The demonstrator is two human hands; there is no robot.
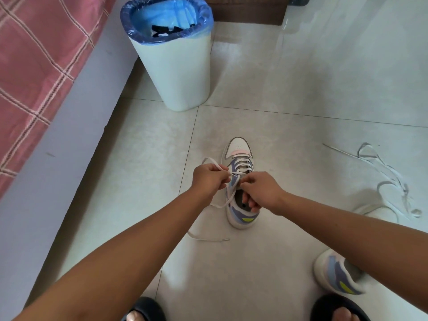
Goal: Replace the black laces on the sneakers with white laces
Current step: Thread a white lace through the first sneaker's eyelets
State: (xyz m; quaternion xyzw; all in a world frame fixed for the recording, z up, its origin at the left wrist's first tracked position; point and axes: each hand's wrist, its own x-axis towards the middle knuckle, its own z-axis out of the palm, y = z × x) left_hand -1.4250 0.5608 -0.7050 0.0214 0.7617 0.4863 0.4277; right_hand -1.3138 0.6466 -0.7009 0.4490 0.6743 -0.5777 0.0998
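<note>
A white, blue and pink sneaker [238, 149] stands on the floor tiles with its toe pointing away from me, threaded with a white lace [243, 163]. My left hand [208, 179] pinches a loop of that lace beside the upper eyelets. My right hand [261, 191] grips the lace on the other side, its fingers curled over the shoe's opening. A loose lace end [208, 238] trails on the floor to the left of the heel. The second sneaker [335, 274] lies at the lower right, partly hidden by my right forearm. Another white lace [391, 179] lies loose on the floor at the right.
A white bin [178, 72] with a blue liner stands ahead, with black laces [166, 30] inside. A bed with a pink checked cover [34, 72] runs along the left. Brown wooden furniture [247, 10] is at the back. My feet in black slippers [146, 309] are at the bottom.
</note>
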